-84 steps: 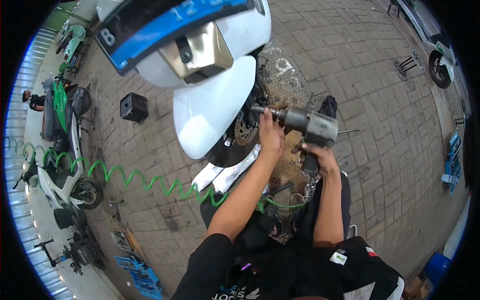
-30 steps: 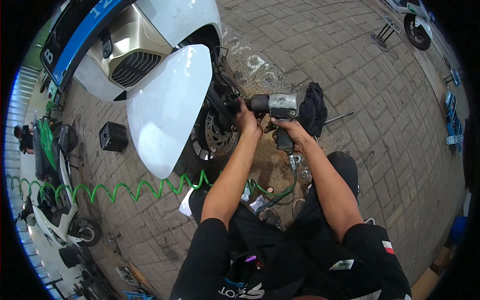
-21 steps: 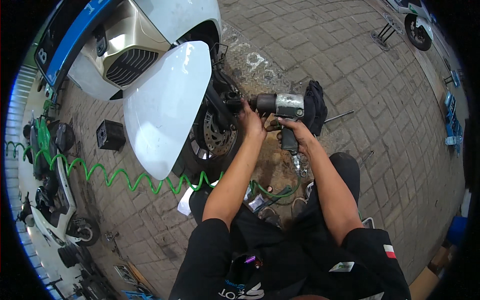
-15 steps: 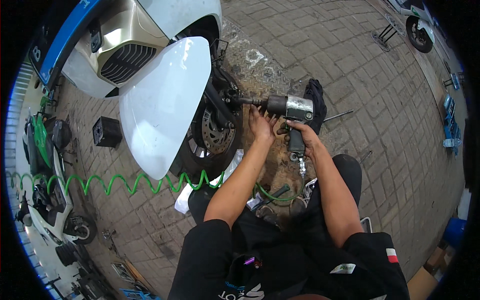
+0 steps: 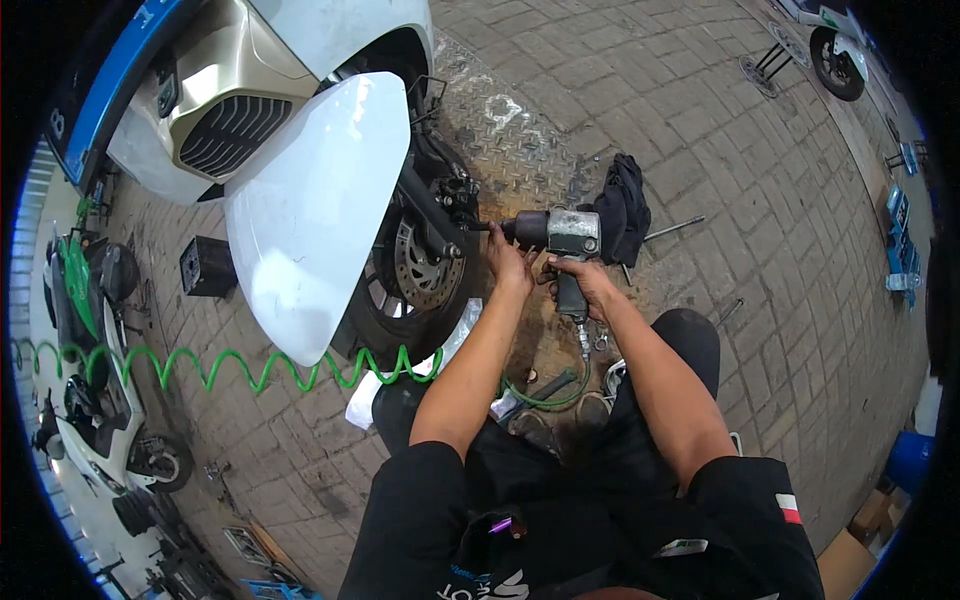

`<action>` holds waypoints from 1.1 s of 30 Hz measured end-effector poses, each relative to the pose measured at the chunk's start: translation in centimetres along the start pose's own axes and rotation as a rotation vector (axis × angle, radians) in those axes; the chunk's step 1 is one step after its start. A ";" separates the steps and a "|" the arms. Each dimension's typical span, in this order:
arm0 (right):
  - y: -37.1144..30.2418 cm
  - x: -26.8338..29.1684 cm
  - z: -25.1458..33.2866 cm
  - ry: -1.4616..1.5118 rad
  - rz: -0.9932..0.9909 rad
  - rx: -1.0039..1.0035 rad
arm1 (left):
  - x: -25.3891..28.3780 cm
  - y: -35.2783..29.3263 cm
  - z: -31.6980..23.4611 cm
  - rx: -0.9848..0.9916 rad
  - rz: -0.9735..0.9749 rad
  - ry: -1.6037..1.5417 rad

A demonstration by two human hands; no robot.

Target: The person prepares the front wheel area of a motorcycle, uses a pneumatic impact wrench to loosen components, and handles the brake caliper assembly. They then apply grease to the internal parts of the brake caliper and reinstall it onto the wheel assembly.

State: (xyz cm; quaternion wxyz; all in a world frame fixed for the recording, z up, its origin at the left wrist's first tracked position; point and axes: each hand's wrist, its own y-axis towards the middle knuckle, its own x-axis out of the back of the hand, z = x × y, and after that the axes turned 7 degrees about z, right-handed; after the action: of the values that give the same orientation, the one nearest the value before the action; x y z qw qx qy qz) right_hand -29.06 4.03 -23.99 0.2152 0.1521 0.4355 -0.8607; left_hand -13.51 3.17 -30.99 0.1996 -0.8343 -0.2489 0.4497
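The right hand (image 5: pixel 588 280) is wrapped round the wrench (image 5: pixel 575 228), which lies toward two o'clock, nose at nine, hose (image 5: pixel 584 352) connected. The left hand (image 5: pixel 508 262) curls beside that nose; I cannot tell whether it pinches anything. The wheel (image 5: pixel 410 335) is on the fork (image 5: pixel 425 215); whether any fastener is loose or tight does not show.

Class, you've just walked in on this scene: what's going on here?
The person's right hand grips an air wrench by its handle, while the left hand is at its front end. The wrench points toward the parts beside the front wheel of a scooter; whether it is seated there is unclear. A green hose joins its handle.
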 end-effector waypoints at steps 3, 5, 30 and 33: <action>-0.3 -0.1 -0.3 0.074 0.050 -0.009 | -1.3 -1.3 -0.4 0.003 -0.107 0.121; -0.3 -0.2 -0.5 0.091 0.085 -0.032 | -1.4 -1.6 -1.0 0.010 -0.137 0.176; 0.2 -0.3 -0.5 0.143 0.123 0.025 | -0.6 -1.7 -1.2 -0.005 0.003 0.115; 0.5 0.6 -0.6 0.207 0.164 0.004 | -1.0 -2.2 -1.2 -0.014 -0.024 0.048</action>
State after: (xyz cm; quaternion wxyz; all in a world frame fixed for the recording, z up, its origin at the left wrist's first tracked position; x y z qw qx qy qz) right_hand -29.30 4.13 -24.96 0.2386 0.2756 0.4396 -0.8208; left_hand -13.51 4.22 -28.47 0.2054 -0.8431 -0.2571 0.4252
